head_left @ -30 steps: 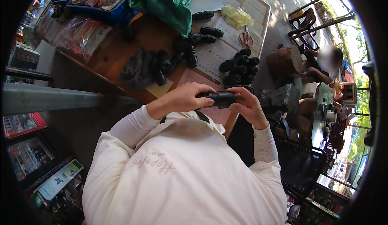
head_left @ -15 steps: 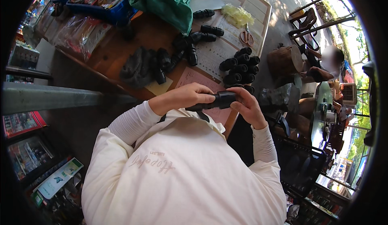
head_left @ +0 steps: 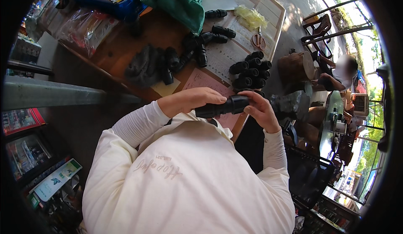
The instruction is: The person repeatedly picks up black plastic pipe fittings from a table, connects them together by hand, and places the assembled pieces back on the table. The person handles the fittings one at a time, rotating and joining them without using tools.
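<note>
A black ribbed plastic pipe coupling (head_left: 226,106) lies level between my two hands, close in front of my chest. My left hand (head_left: 193,99) is closed on its left end, thumb along the top. At the right end, my right hand (head_left: 262,111) grips with fingers over the top and thumb in front. Beyond it on the table, more black couplings (head_left: 250,72) stand in a cluster at the right. Others (head_left: 202,55) lie loose in the middle, beside a dark grey cloth bundle (head_left: 145,66). A pink printed sheet (head_left: 203,80) is partly under my hands.
On the wooden table (head_left: 111,61) are a green sack (head_left: 180,7), scissors (head_left: 259,38), a pale yellow plastic bag (head_left: 250,16) and a blue crate (head_left: 115,11) of packets. A grey metal rail (head_left: 63,93) runs at the left. Another person (head_left: 342,72) sits far right.
More of the coupling's left end shows now, with my left hand's fingers straighter along it. The coupling stays between both hands. The view has shifted slightly.
</note>
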`<action>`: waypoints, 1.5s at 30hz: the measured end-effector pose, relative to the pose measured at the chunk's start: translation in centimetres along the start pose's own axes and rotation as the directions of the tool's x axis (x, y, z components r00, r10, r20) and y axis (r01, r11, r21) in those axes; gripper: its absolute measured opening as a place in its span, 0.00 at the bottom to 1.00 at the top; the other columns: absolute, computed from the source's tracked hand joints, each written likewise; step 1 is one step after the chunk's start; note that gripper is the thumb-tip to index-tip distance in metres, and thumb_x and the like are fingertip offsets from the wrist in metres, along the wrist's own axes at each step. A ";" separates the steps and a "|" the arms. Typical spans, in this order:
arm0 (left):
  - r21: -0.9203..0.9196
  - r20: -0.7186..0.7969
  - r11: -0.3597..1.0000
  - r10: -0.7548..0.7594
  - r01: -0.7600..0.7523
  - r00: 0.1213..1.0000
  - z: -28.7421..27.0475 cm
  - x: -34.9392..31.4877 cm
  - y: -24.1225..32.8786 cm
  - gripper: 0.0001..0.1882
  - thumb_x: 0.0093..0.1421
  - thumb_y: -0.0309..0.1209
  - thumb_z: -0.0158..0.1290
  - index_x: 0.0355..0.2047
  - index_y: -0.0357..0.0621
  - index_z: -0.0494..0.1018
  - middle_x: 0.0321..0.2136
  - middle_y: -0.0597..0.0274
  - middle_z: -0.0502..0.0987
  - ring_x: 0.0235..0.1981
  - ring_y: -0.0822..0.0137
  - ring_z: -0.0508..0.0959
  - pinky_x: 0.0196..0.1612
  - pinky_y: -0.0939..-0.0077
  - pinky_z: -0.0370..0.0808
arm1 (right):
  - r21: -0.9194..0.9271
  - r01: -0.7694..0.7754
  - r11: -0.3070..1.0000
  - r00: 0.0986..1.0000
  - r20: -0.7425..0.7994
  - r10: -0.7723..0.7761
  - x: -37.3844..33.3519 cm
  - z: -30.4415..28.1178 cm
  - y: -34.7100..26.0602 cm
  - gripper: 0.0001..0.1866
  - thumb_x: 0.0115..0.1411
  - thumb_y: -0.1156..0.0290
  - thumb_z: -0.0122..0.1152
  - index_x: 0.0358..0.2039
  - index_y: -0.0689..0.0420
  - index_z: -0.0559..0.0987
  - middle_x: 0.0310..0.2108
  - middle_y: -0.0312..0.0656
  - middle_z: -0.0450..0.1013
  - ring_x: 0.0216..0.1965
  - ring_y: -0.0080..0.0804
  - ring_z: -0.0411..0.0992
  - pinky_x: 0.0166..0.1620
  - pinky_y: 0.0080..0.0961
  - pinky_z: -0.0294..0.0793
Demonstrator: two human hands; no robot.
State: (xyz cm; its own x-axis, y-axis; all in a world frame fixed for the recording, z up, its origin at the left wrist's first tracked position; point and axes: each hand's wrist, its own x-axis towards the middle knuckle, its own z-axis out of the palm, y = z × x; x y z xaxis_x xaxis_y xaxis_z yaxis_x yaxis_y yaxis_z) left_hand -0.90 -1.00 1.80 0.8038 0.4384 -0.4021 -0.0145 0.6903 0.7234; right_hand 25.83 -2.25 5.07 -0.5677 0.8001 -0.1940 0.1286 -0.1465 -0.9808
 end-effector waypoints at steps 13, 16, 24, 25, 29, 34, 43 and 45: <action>0.012 -0.049 0.997 0.079 -0.078 0.996 0.3 0.3 -0.7 0.25 0.64 0.47 0.50 0.45 0.33 0.73 0.32 0.54 0.78 0.31 0.67 0.79 0.33 0.76 0.77 | 0.089 -0.116 0.989 0.991 -0.057 0.121 -0.1 0.1 0.5 0.21 0.64 0.62 0.59 0.53 0.61 0.71 0.36 0.39 0.76 0.29 0.21 0.77 0.36 0.18 0.80; 0.115 -0.101 0.989 0.110 -0.098 0.989 0.5 0.3 -0.4 0.24 0.65 0.46 0.49 0.44 0.32 0.74 0.30 0.57 0.77 0.29 0.69 0.78 0.32 0.78 0.75 | 0.110 -0.132 0.985 0.987 -0.076 0.141 -0.2 0.3 0.5 0.21 0.64 0.62 0.59 0.53 0.61 0.71 0.35 0.40 0.76 0.29 0.22 0.77 0.36 0.18 0.80; 0.167 -0.064 0.979 0.126 -0.114 0.990 0.2 0.7 -0.7 0.22 0.64 0.44 0.52 0.44 0.34 0.75 0.30 0.60 0.77 0.29 0.72 0.77 0.33 0.79 0.74 | 0.093 -0.066 0.993 0.995 -0.074 0.073 -0.1 0.5 0.4 0.22 0.63 0.60 0.61 0.52 0.61 0.72 0.35 0.39 0.76 0.29 0.21 0.76 0.35 0.18 0.80; 0.165 -0.070 0.979 0.133 -0.120 0.989 0.3 0.7 -0.7 0.22 0.64 0.44 0.52 0.43 0.34 0.75 0.30 0.60 0.77 0.29 0.72 0.77 0.34 0.79 0.74 | 0.095 -0.062 0.993 0.994 -0.085 0.071 -0.1 0.5 0.4 0.22 0.63 0.60 0.61 0.52 0.61 0.72 0.35 0.39 0.76 0.29 0.21 0.76 0.35 0.18 0.80; 0.342 -0.099 0.922 0.229 -0.183 0.968 0.4 0.6 -0.6 0.22 0.64 0.43 0.52 0.42 0.32 0.75 0.30 0.60 0.78 0.30 0.72 0.76 0.35 0.79 0.72 | 0.100 -0.107 0.989 0.989 -0.091 0.116 -0.2 0.7 0.2 0.21 0.64 0.60 0.60 0.51 0.61 0.72 0.32 0.38 0.76 0.28 0.19 0.76 0.34 0.16 0.78; 0.472 -0.122 0.862 0.274 -0.188 0.954 1.3 0.2 -0.3 0.20 0.63 0.40 0.53 0.42 0.31 0.76 0.31 0.59 0.78 0.31 0.71 0.76 0.35 0.76 0.72 | 0.114 -0.193 0.974 0.968 -0.141 0.208 -0.3 0.8 0.5 0.20 0.65 0.55 0.56 0.44 0.61 0.76 0.26 0.35 0.75 0.25 0.17 0.75 0.30 0.12 0.75; 0.406 -0.066 0.885 0.279 -0.230 0.958 0.8 1.1 -1.0 0.21 0.60 0.40 0.56 0.45 0.33 0.75 0.35 0.59 0.78 0.36 0.71 0.75 0.40 0.75 0.71 | -0.334 -0.069 0.940 0.921 -0.383 -0.069 0.0 2.2 -0.5 0.17 0.63 0.59 0.60 0.44 0.59 0.76 0.24 0.34 0.72 0.23 0.17 0.66 0.27 0.16 0.65; 0.391 -0.042 0.892 0.261 -0.225 0.964 0.6 1.1 -1.1 0.22 0.60 0.39 0.56 0.47 0.33 0.73 0.37 0.58 0.77 0.38 0.70 0.75 0.43 0.76 0.70 | -0.396 -0.097 0.913 0.945 -0.324 -0.040 -0.6 1.4 -0.6 0.16 0.61 0.65 0.62 0.47 0.58 0.75 0.25 0.35 0.72 0.24 0.18 0.67 0.28 0.16 0.66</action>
State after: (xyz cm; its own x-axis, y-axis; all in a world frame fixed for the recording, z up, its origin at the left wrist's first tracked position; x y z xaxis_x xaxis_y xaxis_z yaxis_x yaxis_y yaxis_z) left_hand 0.39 -1.64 0.86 0.7465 0.6271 -0.2225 0.0392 0.2923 0.9555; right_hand 24.92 -3.45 5.73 -0.2784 0.9505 -0.1379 0.4951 0.0190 -0.8686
